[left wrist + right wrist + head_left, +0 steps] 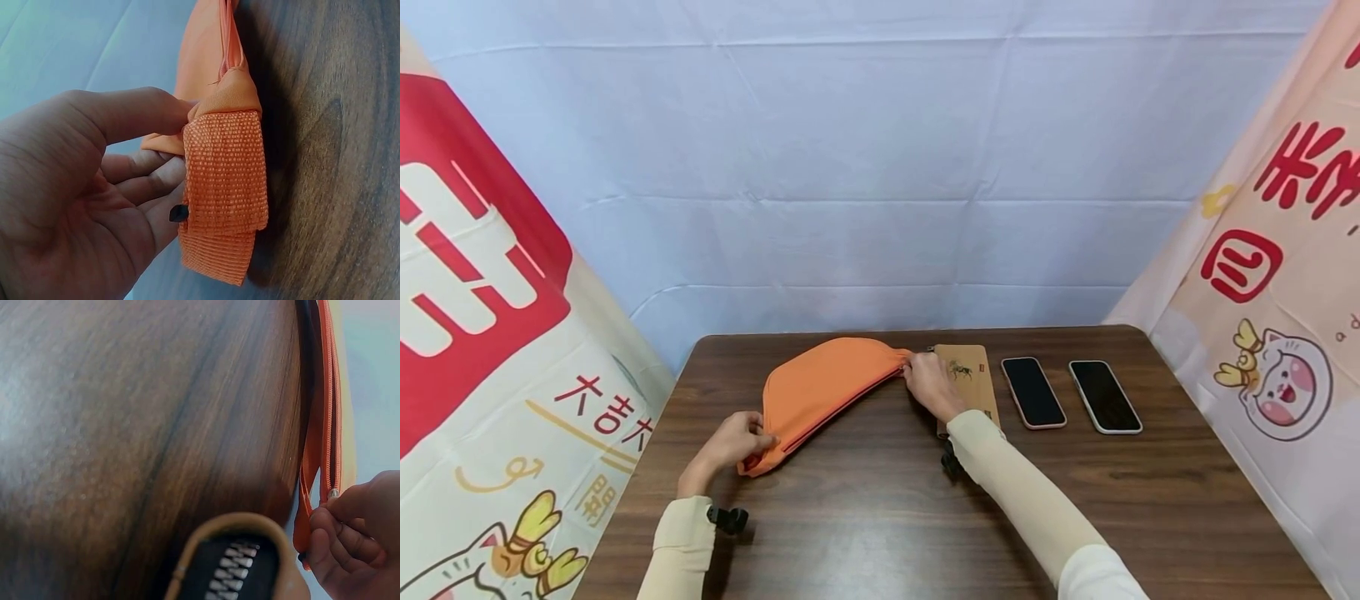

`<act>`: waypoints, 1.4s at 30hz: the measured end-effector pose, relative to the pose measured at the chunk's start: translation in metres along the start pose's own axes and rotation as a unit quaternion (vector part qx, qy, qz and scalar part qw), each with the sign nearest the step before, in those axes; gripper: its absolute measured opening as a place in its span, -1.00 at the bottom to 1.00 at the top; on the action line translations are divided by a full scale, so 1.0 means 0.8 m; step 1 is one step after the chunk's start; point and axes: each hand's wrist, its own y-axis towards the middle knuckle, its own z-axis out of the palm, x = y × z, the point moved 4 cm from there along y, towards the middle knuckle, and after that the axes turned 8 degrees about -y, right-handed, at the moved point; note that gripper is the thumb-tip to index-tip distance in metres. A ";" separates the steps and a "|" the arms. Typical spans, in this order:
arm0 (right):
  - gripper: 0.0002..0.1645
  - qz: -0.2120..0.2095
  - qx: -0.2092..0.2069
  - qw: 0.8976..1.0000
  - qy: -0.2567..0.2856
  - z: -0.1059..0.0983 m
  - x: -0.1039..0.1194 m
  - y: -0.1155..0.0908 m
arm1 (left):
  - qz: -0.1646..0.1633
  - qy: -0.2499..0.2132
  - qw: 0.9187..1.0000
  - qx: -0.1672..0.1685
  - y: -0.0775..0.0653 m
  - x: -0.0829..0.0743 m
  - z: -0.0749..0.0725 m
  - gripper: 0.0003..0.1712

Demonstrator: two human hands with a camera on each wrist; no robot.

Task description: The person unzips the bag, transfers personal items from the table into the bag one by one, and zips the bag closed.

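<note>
An orange waist bag (831,387) lies slanted across the back left of the table, its zipper edge facing me. My left hand (739,437) pinches its lower left end between thumb and fingers. The left wrist view shows a folded webbing strap (225,175) beside those fingers. At the bag's other end, my right hand (931,383) grips the corner with curled fingers. In the right wrist view, a silver zipper slider (333,494) sits at the right thumb and fingertips, and a dark gap runs between the zipper's orange edges (328,394).
Beneath my right wrist lies a tan zipped case (976,379) with a horse print; its metal zipper teeth (234,569) show close up. Two phones, one pink-edged (1033,392) and one white-edged (1105,396), lie to its right. A pale cloth (880,167) hangs behind the table (880,525).
</note>
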 end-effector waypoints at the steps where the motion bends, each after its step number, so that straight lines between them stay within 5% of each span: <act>1: -0.77 -0.001 -0.001 1.000 -0.002 0.000 0.000 0.000 | -0.001 -0.002 1.000 0.001 0.000 0.000 0.000 -0.71; 20: -0.80 0.014 -0.008 1.000 0.004 0.001 -0.002 -0.004 | -0.008 0.023 1.000 -0.010 0.001 0.002 0.002 -0.64; 31: -0.77 0.017 -0.017 1.000 0.008 0.003 -0.007 -0.007 | -0.002 0.087 0.993 -0.079 0.002 0.000 0.003 -0.60; 42: -0.72 0.021 -0.016 0.999 0.022 0.001 -0.005 -0.007 | 0.061 0.129 0.984 -0.110 0.015 -0.019 0.003 -0.78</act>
